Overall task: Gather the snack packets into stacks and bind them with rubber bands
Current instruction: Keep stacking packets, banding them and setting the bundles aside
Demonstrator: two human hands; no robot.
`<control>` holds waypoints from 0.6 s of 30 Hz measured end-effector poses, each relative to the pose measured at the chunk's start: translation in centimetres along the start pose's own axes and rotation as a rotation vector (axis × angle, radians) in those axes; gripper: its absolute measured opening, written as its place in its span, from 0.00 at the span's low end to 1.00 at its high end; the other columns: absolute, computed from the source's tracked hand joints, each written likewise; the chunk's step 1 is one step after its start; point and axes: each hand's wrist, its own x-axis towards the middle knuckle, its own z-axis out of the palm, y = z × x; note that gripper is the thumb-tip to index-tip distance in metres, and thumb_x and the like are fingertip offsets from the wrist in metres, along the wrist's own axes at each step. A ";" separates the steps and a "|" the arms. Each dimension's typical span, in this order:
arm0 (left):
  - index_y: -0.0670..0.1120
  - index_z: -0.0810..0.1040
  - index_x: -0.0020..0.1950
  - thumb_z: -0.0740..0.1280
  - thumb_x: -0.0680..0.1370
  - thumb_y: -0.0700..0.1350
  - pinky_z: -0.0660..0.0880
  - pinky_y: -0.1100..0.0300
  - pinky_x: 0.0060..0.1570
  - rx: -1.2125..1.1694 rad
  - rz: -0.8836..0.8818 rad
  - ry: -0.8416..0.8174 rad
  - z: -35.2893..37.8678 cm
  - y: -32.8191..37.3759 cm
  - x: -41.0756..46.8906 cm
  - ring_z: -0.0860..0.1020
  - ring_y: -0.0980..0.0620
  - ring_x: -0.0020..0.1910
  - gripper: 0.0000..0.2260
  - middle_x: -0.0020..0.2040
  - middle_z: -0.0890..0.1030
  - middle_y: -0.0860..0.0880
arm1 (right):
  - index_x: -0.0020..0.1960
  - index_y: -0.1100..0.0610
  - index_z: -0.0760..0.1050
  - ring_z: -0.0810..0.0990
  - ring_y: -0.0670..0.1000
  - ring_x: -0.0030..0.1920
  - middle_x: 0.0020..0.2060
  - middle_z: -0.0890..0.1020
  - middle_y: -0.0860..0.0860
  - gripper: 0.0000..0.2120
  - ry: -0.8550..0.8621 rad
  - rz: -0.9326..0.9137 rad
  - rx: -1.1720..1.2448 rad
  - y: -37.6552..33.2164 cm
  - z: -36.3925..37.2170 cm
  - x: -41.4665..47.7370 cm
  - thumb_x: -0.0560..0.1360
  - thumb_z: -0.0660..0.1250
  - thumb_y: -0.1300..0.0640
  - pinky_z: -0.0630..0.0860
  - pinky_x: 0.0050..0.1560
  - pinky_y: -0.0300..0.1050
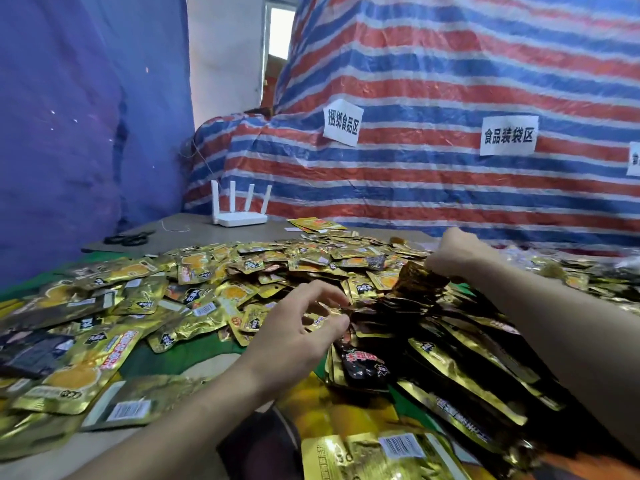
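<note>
Gold foil snack packets (214, 289) heaped loose in a wide spread, some barcode side up, overlapped row (467, 362) at right

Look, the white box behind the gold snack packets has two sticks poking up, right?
Not quite. In the head view the white box has four sticks poking up, not two. It does stand behind the gold snack packets.

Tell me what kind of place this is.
Probably a makeshift food-packing workshop: a heap of gold snack packets covers the table, paper zone signs hang on a striped tarp, and a router sits at the back.
</note>
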 end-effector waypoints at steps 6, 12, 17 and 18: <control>0.54 0.79 0.55 0.70 0.79 0.43 0.72 0.65 0.57 0.051 0.050 0.064 -0.4 -0.5 0.4 0.77 0.60 0.56 0.07 0.54 0.80 0.55 | 0.56 0.59 0.72 0.79 0.62 0.53 0.51 0.78 0.58 0.17 -0.043 0.026 -0.023 -0.3 0.0 -0.6 0.75 0.65 0.47 0.75 0.64 0.61; 0.54 0.79 0.54 0.70 0.79 0.43 0.73 0.65 0.54 0.047 0.036 0.161 -1.0 -0.8 0.9 0.77 0.60 0.53 0.07 0.53 0.80 0.54 | 0.56 0.58 0.73 0.75 0.63 0.59 0.56 0.79 0.60 0.20 0.232 -0.200 -0.115 -3.9 0.2 -4.7 0.79 0.60 0.41 0.68 0.65 0.63; 0.58 0.74 0.61 0.71 0.77 0.46 0.72 0.57 0.57 0.330 -0.074 0.155 -3.8 -1.6 1.1 0.73 0.57 0.59 0.14 0.57 0.73 0.57 | 0.66 0.56 0.70 0.72 0.60 0.62 0.61 0.76 0.61 0.26 0.299 -0.571 -0.005 -8.5 2.2 -8.7 0.77 0.62 0.39 0.70 0.61 0.58; 0.58 0.73 0.64 0.71 0.76 0.48 0.71 0.55 0.58 0.414 -0.127 0.142 -5.0 -1.9 1.2 0.72 0.54 0.61 0.17 0.59 0.72 0.55 | 0.67 0.56 0.69 0.71 0.59 0.61 0.61 0.75 0.60 0.27 0.237 -0.615 0.033 -9.2 2.6 -9.1 0.77 0.63 0.38 0.70 0.59 0.56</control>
